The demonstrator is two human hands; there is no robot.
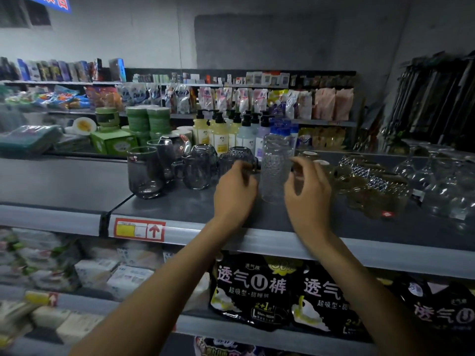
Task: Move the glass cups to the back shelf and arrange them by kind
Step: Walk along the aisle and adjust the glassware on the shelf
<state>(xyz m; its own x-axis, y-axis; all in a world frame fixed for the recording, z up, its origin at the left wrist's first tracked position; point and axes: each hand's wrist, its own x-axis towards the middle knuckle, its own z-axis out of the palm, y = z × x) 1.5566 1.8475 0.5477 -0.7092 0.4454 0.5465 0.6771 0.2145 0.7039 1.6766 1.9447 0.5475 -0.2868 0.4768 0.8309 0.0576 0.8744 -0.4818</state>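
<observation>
Glass cups stand on the grey shelf [180, 209] in front of me. At the left are smoky grey tumblers [145, 173], then grey faceted mugs [199, 167]. My left hand [235, 187] has its fingers curled at the handle of the rearmost grey mug [239, 154] and pinches it. A tall clear dimpled glass [276, 168] stands upright between my hands. My right hand [307, 194] hovers just right of that glass, fingers loosely curled, holding nothing. Amber patterned mugs [370, 186] and clear stemmed glasses [437, 176] fill the right side.
Pump bottles [231, 132] and green boxes [113, 142] stand behind the cups on the far side. A red price tag [138, 229] marks the shelf's front rail. Dark packets [257, 291] sit on the lower shelf. Bare shelf surface lies at the left.
</observation>
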